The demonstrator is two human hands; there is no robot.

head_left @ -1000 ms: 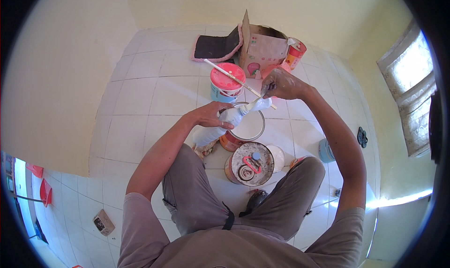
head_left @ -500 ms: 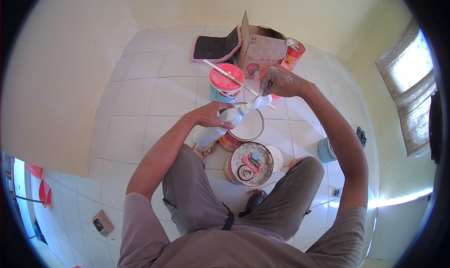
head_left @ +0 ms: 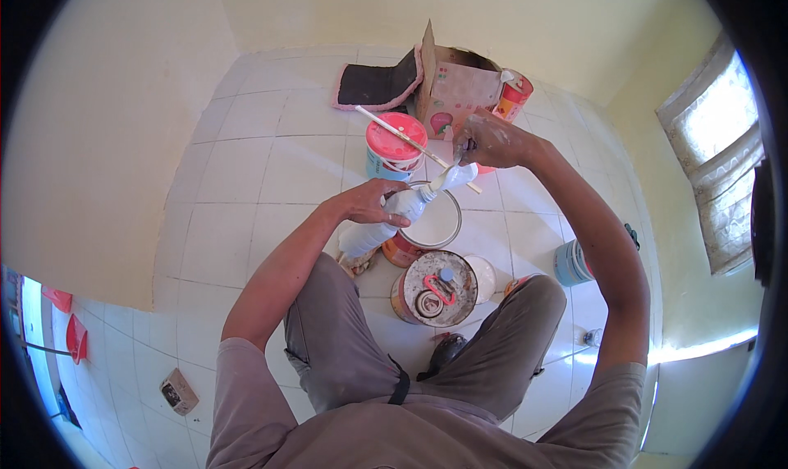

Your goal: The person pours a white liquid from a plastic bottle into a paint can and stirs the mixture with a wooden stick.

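Observation:
My left hand (head_left: 373,200) grips a tilted plastic bottle (head_left: 365,234) full of white liquid, with a paint-smeared white funnel-like piece (head_left: 454,177) at its neck. My right hand (head_left: 484,141), streaked with white, is closed just above that piece on something small that I cannot make out. Below the bottle an open can (head_left: 431,219) holds white paint. Nearer my knees stands a dirty metal can (head_left: 454,311) with a red handle. A white stick (head_left: 382,123) lies slanting across the red lid of a bucket (head_left: 386,137), behind my hands.
At the back wall sit a cardboard box (head_left: 455,83), a dark pink-edged pad (head_left: 365,83) and a red-orange can (head_left: 513,100). A blue bucket (head_left: 570,264) stands right, by a curtained window (head_left: 714,173). Red objects (head_left: 75,338) and a small grimy item (head_left: 179,391) lie lower left on the tiles (head_left: 222,247).
My right hand and forearm have shifted slightly down and to the right. My left hand stays on the bottle in nearly the same place.

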